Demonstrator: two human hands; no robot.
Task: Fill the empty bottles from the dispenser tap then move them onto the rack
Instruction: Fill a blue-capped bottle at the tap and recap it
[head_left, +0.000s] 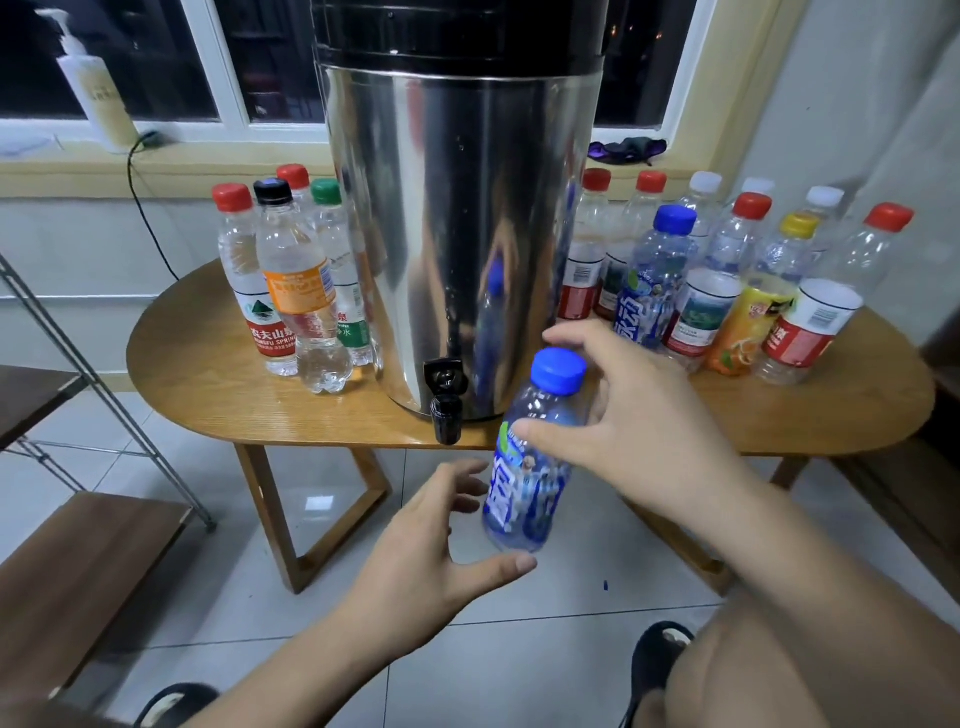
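Note:
My right hand (639, 415) grips a small clear bottle (530, 493) with a blue cap and blue label, held in the air below and to the right of the black tap (445, 397). The tap juts from the foot of a tall steel dispenser (457, 234) on the wooden table (218, 400). My left hand (441, 540) is spread just left of the bottle's base, thumb under it, fingers not closed on it. Several capped bottles (291, 291) holding water stand left of the dispenser. Several empty-looking capped bottles (727, 291) stand to its right.
A metal-framed rack with dark wooden shelves (83, 561) stands at the left, below table height. A pump bottle (98, 88) and a cable sit on the window sill behind. Tiled floor lies under the table, and my slippered feet (660, 654) show at the bottom.

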